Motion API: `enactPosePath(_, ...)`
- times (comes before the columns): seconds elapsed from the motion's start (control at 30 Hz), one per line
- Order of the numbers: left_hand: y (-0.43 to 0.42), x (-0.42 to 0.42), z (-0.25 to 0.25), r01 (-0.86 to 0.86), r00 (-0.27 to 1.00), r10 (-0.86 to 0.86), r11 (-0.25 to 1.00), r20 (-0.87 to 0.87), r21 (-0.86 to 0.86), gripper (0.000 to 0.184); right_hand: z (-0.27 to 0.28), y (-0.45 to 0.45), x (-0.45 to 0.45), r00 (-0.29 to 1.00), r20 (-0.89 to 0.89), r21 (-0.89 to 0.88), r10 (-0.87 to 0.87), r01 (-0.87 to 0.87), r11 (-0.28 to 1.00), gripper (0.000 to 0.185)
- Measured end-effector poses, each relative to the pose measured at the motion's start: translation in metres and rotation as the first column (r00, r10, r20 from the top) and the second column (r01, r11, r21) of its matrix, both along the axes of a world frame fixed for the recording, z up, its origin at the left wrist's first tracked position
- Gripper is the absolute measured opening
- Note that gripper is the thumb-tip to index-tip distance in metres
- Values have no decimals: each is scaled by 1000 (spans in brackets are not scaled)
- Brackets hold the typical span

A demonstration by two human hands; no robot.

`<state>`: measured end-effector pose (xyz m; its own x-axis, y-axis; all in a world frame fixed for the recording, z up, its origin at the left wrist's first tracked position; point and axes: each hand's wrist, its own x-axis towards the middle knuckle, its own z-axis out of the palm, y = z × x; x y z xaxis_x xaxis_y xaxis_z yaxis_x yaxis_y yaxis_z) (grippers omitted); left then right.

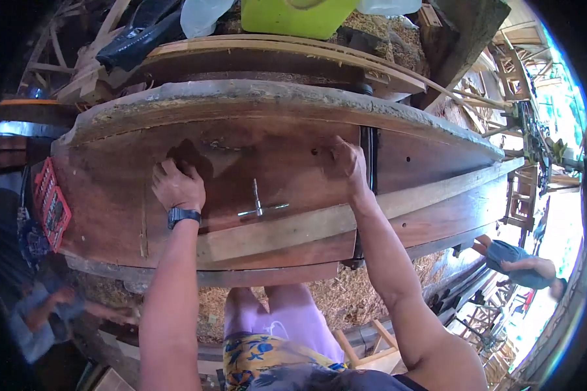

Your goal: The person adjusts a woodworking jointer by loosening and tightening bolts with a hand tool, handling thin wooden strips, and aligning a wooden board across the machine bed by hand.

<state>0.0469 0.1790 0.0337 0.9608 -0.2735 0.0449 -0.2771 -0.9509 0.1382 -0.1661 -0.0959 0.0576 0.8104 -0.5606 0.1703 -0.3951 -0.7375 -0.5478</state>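
Your left arm rises from the lower left of the frame, its forearm nearly upright, with a dark watch (184, 216) at the wrist. Your left hand (179, 188) is back-up over the brown wooden surface (293, 173), left of centre, fingers half open, spread and bent towards the top of the frame; what lies beneath the palm is hidden, so you cannot tell whether it holds anything. Your right arm slants up and leftward from the lower right, elbow slightly bent. Your right hand (349, 161), right of centre, has its fingers curled in near a small dark hole (314, 151); you cannot tell whether they pinch anything. Between your hands, near the middle of the frame, the T-shaped metal tool (259, 207) lies on the surface, apart from both, its stem pointing upward, just above a long pale board (293, 227).
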Motion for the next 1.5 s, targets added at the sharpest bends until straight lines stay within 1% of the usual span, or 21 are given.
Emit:
enactPosePath(0.03,1,1,-4,28,997,-27,999,67,-18,46,-1,1,1,1000,-8,18,-27,27,999,9)
enactPosePath(0.1,3,1,-9,91,977,-80,995,199,-48,33,0,5,0,997,-56,-46,-44,42,998,8)
enactPosePath(0.13,3,1,-10,87,977,-75,995,199,-51,34,1,7,0,995,-79,-79,-54,48,996,8)
enactPosePath(0.23,3,1,-10,79,977,-66,995,201,-57,34,-5,8,-3,999,-25,-22,-33,32,999,14)
enactPosePath(0.33,3,1,-9,78,978,-66,995,198,-55,35,4,12,-4,999,-21,-55,27,-28,998,14)
enactPosePath(0.43,3,0,-5,78,982,-70,996,174,-39,34,10,15,0,997,-44,-138,57,-63,988,14)
enactPosePath(0.5,2,0,-1,76,990,-71,996,125,-35,34,6,8,-2,997,14,-48,70,-70,996,12)
enactPosePath(0.53,2,0,-1,79,988,-73,996,137,-40,34,5,6,-3,996,43,-2,73,-72,997,13)
enactPosePath(0.63,3,1,-5,71,985,-62,996,161,-49,34,19,14,-2,987,153,60,-46,37,998,16)
enactPosePath(0.7,2,1,-7,62,986,-54,997,156,-53,35,16,16,-5,989,144,80,-28,17,997,15)
enactPosePath(0.8,4,2,-10,101,964,-95,995,250,-12,35,13,18,-5,993,114,80,-28,19,997,12)
enactPosePath(0.83,3,2,-6,68,984,-64,998,166,-19,38,12,19,-4,995,99,76,-32,24,997,13)
enactPosePath(0.9,-1,0,4,4,1000,-5,1000,-9,-28,44,10,19,-3,995,98,-4,-14,14,1000,14)
enactPosePath(0.93,-3,1,10,0,999,-1,1000,-47,-26,44,9,18,-3,995,97,-46,-5,10,999,16)
enactPosePath(1.0,-5,2,17,-7,993,5,1000,-121,-20,45,8,21,-2,997,62,-39,-45,47,998,16)
enactPosePath(1.03,-3,2,11,18,1000,-19,999,-24,-36,41,7,23,-1,997,46,-36,-64,65,997,16)
enactPosePath(1.1,1,2,-4,71,983,-59,996,172,-59,34,8,26,1,997,67,-106,-34,41,993,16)
enactPosePath(1.23,2,1,-9,85,976,-69,994,207,-65,33,3,28,5,999,27,-222,-25,30,975,13)
enactPosePath(1.33,3,3,-11,98,972,-84,994,220,-54,32,6,18,-1,997,80,-98,12,-4,995,13)
enactPosePath(1.4,6,4,-14,135,956,-125,991,264,-20,32,6,15,0,985,162,-64,-52,64,996,11)
enactPosePath(1.5,5,2,-12,86,979,-73,994,188,-62,34,12,18,-5,990,123,-35,-65,70,997,9)
